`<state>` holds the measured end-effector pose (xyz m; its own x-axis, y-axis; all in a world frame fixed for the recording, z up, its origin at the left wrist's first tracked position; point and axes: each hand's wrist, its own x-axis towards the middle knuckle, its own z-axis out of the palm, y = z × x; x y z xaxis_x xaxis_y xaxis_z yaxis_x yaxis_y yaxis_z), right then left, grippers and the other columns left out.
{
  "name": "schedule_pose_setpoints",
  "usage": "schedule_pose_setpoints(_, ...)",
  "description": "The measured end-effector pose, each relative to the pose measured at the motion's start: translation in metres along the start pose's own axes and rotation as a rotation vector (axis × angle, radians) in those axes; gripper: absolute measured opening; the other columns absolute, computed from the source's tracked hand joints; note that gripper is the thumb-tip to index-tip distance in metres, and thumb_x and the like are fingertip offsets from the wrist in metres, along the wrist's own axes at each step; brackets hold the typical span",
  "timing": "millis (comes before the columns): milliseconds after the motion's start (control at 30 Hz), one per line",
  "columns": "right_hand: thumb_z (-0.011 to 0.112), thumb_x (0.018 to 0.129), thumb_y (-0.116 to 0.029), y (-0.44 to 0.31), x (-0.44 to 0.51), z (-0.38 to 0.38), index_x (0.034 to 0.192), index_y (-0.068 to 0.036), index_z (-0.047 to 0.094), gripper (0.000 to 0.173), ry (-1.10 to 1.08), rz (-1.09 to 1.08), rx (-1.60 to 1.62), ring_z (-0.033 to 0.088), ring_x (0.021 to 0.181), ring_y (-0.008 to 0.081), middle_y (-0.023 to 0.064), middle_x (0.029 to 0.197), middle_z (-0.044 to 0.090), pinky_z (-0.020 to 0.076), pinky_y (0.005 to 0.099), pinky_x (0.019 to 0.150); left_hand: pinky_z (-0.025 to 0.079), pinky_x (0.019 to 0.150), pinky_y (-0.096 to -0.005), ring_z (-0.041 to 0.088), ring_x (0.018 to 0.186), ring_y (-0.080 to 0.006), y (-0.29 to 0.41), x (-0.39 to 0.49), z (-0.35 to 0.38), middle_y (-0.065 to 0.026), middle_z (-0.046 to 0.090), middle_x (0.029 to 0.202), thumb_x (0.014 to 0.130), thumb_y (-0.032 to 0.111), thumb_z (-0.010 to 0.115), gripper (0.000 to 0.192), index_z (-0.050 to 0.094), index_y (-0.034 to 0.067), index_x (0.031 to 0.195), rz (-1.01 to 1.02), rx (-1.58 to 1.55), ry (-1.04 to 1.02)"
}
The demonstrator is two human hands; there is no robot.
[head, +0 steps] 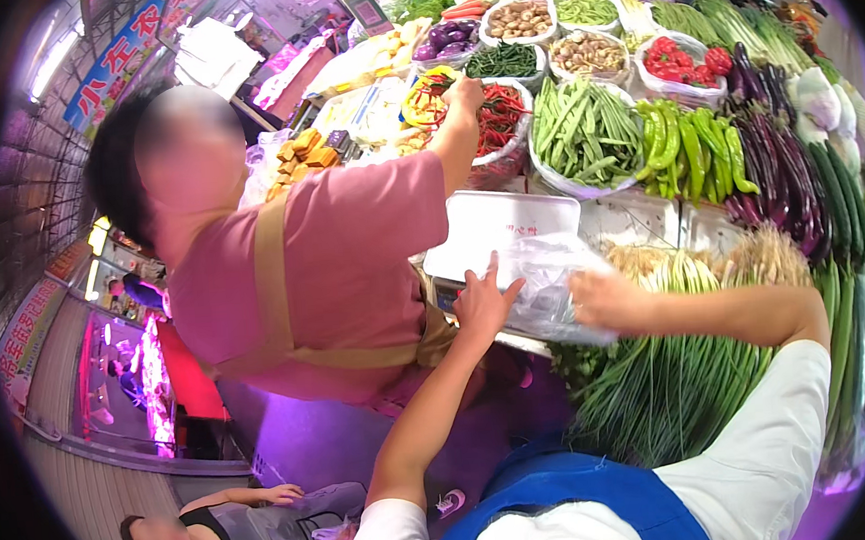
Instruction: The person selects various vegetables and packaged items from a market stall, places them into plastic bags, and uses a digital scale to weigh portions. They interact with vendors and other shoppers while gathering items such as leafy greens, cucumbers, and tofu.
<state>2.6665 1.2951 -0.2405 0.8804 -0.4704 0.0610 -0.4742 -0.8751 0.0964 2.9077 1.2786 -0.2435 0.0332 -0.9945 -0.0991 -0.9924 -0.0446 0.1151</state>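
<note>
My left hand [486,300] is spread over the near edge of a white scale tray [500,216], its index finger pointing away from me. At the right, my right hand [600,302], blurred, has its fingers curled at a clear plastic bag [546,281]; it looks closed on the bag. The bag lies partly over the tray's right corner. Beyond the tray, a person in a pink shirt [347,231] reaches over the stall with a hand [463,95] at a yellow-rimmed container of red and green chillies [428,99].
Spring onions [667,396] lie below my right forearm. Bagged green beans [585,139], red chillies [501,118], green peppers [695,150] and eggplants [779,170] crowd the stall behind. Another person [263,534] is at the lower left, holding a thin bag.
</note>
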Motion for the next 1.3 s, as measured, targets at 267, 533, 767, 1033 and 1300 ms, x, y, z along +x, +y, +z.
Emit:
schedule_pose_setpoints(267,0.060,0.082,-0.016,0.103,0.031,0.027,0.102,-0.016,0.068,0.022,-0.131,-0.052,-0.293,0.041,0.135,0.0246,0.0095,0.123,0.062,0.0116,0.0578,0.117,0.052,0.076,-0.0459,0.064,0.089,-0.0383,-0.029,0.071,0.038,-0.0194,0.057,0.106,0.082,0.060,0.062,0.071,0.050,0.019,0.138,-0.073,0.016,0.073)
schedule_pose_setpoints(533,0.085,0.055,-0.042,0.191,0.102,0.044,0.121,-0.029,0.066,0.070,-0.196,0.132,-0.054,0.016,0.145,0.0364,0.0048,0.148,0.041,0.0154,0.0595,0.115,0.046,0.079,-0.0335,0.061,0.091,-0.0208,-0.065,0.144,0.059,-0.0114,0.067,0.094,0.083,0.036,0.073,0.047,0.068,0.000,0.113,-0.338,-1.125,0.144)
schedule_pose_setpoints(767,0.087,0.053,-0.047,0.202,0.140,0.059,0.144,-0.031,0.043,0.101,-0.291,0.125,0.114,0.010,0.146,0.0386,0.0053,0.159,0.022,0.0160,0.0535,0.117,0.049,0.081,-0.0439,0.063,0.097,-0.0286,-0.018,0.154,0.006,-0.0151,0.060,0.121,0.075,0.040,0.072,0.059,0.054,0.011,0.123,0.035,0.069,0.459)
schedule_pose_setpoints(1033,0.087,0.056,-0.047,0.224,0.146,0.061,0.146,-0.028,0.040,0.103,-0.361,0.221,0.197,0.011,0.146,0.0396,0.0051,0.158,0.024,0.0201,0.0531,0.116,0.051,0.064,-0.0444,0.063,0.080,-0.0213,0.034,0.194,-0.021,-0.0053,0.058,0.112,0.087,0.031,0.059,0.023,0.061,0.023,0.109,0.639,0.550,0.797)
schedule_pose_setpoints(1300,0.083,0.059,-0.047,0.207,0.152,0.067,0.137,-0.025,0.055,0.085,-0.540,0.115,-0.046,0.013,0.145,0.0404,0.0005,0.157,0.026,0.0245,0.0569,0.112,0.036,0.106,-0.0510,0.038,0.133,-0.0224,0.020,0.150,0.053,-0.0031,0.035,0.148,0.091,0.029,0.054,0.050,0.042,0.038,0.139,0.843,1.429,0.238)
